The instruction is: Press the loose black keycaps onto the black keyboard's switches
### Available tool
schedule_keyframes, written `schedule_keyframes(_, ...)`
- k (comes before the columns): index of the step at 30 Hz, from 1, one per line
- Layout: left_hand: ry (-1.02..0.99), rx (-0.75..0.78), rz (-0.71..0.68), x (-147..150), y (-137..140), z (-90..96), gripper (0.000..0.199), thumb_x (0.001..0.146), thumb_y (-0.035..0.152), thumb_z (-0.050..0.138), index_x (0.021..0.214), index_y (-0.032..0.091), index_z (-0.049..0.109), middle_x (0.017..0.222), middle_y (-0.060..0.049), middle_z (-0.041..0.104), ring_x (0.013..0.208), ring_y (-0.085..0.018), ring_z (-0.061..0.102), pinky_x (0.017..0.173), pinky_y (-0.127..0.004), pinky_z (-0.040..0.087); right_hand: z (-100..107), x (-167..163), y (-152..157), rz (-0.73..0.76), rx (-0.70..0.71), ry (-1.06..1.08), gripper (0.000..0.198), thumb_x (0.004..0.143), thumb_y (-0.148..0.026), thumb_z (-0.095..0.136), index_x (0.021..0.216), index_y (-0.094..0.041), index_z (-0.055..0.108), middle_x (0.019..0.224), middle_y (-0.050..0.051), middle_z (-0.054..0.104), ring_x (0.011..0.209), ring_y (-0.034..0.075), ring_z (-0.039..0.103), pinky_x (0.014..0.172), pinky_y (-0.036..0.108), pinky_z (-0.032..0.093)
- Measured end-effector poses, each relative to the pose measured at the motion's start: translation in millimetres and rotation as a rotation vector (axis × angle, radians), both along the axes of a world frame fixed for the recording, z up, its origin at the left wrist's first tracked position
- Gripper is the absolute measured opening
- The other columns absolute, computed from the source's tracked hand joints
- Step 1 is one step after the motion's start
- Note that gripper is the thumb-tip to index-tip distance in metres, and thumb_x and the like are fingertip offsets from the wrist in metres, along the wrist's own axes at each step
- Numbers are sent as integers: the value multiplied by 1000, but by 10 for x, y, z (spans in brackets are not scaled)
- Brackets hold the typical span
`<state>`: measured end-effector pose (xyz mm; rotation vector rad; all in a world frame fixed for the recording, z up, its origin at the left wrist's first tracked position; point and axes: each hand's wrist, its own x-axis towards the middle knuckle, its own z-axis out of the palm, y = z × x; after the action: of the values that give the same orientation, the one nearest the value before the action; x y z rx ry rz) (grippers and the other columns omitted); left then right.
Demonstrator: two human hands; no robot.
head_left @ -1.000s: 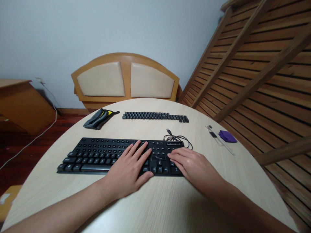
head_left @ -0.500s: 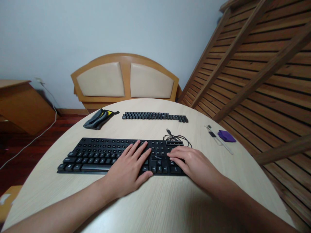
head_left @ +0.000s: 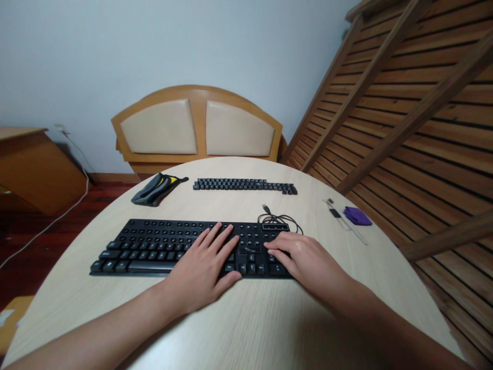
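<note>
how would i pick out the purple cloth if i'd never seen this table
On the pale table, find the long black keyboard. From its right end, look past the right hand toward the table's right edge, to a thin pale stick. The small cloth lies just right of that stick, the only purple thing in view.

Nearside of the computer keyboard (head_left: 150, 255), both slim forearms (head_left: 129, 317) are bare and taper to narrow wrists (head_left: 170, 295). The left hand (head_left: 204, 272), over the keyboard's middle, and the right hand (head_left: 302, 255), over its number-pad end, are bare with slender fingers (head_left: 222, 242).
</note>
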<state>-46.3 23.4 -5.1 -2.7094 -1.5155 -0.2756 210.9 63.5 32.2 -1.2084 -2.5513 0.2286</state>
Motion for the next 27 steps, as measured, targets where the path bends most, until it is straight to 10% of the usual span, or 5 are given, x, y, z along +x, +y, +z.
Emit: schedule_keyframes(27,24,-30,5,-34,-18,71,66,99,60,40,148,17,44,161,-11,31,149,-35,25,119,-54,29,-149,315,314,-14,21,228,25,99,-27,54,111,-20,74,115,10,73,111,23,64,99,45,50)
